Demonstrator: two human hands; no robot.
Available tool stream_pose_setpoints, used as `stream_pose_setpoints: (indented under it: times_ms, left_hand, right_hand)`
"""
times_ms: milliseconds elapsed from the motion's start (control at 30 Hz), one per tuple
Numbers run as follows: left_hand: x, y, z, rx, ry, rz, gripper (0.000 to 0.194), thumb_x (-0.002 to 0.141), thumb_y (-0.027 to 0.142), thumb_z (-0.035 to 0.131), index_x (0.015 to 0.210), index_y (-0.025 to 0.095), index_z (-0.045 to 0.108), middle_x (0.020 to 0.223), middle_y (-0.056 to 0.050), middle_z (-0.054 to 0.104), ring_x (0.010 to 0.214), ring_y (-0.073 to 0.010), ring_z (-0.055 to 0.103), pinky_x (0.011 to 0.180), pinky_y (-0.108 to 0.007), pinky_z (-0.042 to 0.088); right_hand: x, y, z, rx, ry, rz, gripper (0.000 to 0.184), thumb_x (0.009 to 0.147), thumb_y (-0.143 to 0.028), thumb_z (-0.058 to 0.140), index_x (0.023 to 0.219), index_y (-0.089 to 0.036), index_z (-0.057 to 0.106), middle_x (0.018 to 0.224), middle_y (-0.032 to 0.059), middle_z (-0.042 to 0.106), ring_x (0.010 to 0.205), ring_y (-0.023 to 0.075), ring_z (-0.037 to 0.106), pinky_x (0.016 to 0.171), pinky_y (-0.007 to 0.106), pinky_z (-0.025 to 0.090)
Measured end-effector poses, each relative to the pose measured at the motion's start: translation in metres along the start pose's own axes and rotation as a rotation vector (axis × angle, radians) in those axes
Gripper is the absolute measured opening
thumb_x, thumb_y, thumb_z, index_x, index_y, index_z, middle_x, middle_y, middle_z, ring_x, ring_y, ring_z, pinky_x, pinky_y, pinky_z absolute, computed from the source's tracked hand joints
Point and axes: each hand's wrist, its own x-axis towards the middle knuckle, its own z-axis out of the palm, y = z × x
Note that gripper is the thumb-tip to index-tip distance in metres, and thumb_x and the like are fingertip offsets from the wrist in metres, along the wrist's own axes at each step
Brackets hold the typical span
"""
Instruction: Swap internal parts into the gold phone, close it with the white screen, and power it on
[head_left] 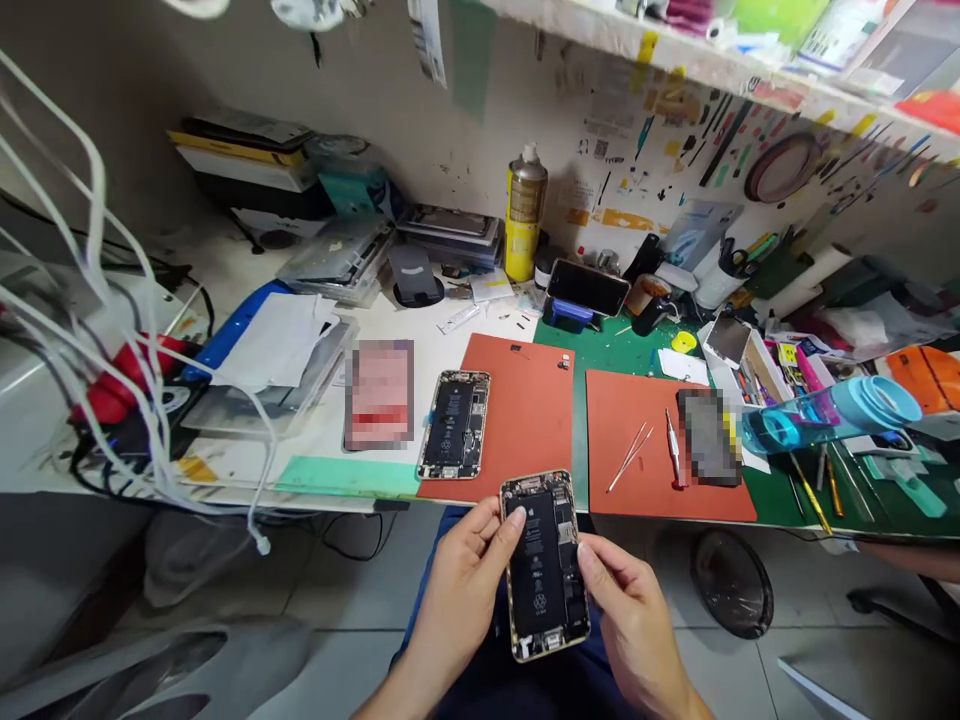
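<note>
An opened smartphone (536, 560), its black battery and circuit parts exposed, is held up in front of the bench edge. My left hand (469, 575) grips its left side, the thumb lying over the battery's upper corner. On the opposite edge, my right hand (630, 605) closes with thumb and fingers. A second opened smartphone (454, 425) lies on the left side of the red-brown mat (525, 450). Tweezers (628, 458) and a screwdriver (673, 450) rest on the right red-brown mat (559, 380).
A phone (586, 290) leans on a blue stand behind the mats. A yellow spray can (525, 215) stands by the wall. A blue bottle (832, 415) lies at the right, near a tool tray. White cables (97, 200) hang at the left, and a shelf (750, 80) overhangs the bench.
</note>
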Motion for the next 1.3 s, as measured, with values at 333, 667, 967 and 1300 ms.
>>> stream_pose_setpoints:
  times_ms: [333, 667, 967, 1300]
  left_hand:
    - [0.006, -0.019, -0.005, -0.049, 0.079, -0.013, 0.051, 0.092, 0.051, 0.082, 0.13, 0.019, 0.068, 0.119, -0.01, 0.081, 0.11, -0.027, 0.078, 0.09, -0.034, 0.064]
    - [-0.013, -0.042, 0.002, -0.087, -0.046, -0.083, 0.088, 0.083, 0.037, 0.091, 0.156, 0.029, 0.045, 0.145, -0.013, 0.07, 0.134, -0.0342, 0.069, 0.114, -0.048, 0.057]
    - [-0.01, -0.038, 0.008, -0.061, -0.036, -0.118, 0.096, 0.078, 0.031, 0.095, 0.155, 0.028, 0.037, 0.143, -0.014, 0.072, 0.132, -0.0333, 0.071, 0.113, -0.046, 0.059]
    - [-0.007, -0.045, 0.002, -0.1, -0.056, -0.128, 0.089, 0.083, 0.029, 0.092, 0.154, 0.03, 0.039, 0.14, -0.011, 0.074, 0.129, -0.0314, 0.073, 0.108, -0.042, 0.063]
  right_hand:
    - [-0.009, 0.022, -0.012, -0.041, -0.022, -0.016, 0.035, 0.103, -0.046, 0.072, 0.134, -0.031, 0.08, 0.124, 0.007, 0.081, 0.112, 0.029, 0.073, 0.106, 0.045, 0.056]
    - [-0.012, 0.031, -0.015, -0.159, -0.004, -0.079, 0.039, 0.108, -0.044, 0.065, 0.143, -0.029, 0.074, 0.131, 0.0057, 0.08, 0.112, 0.026, 0.075, 0.102, 0.037, 0.06]
    - [-0.015, 0.034, -0.017, -0.275, 0.026, -0.142, 0.037, 0.112, -0.042, 0.058, 0.145, -0.032, 0.073, 0.134, 0.005, 0.079, 0.118, 0.0261, 0.075, 0.101, 0.034, 0.061]
    - [-0.017, 0.035, -0.012, -0.225, -0.037, -0.126, 0.04, 0.111, -0.034, 0.061, 0.151, -0.034, 0.065, 0.112, 0.003, 0.079, 0.09, 0.0167, 0.071, 0.084, 0.027, 0.058]
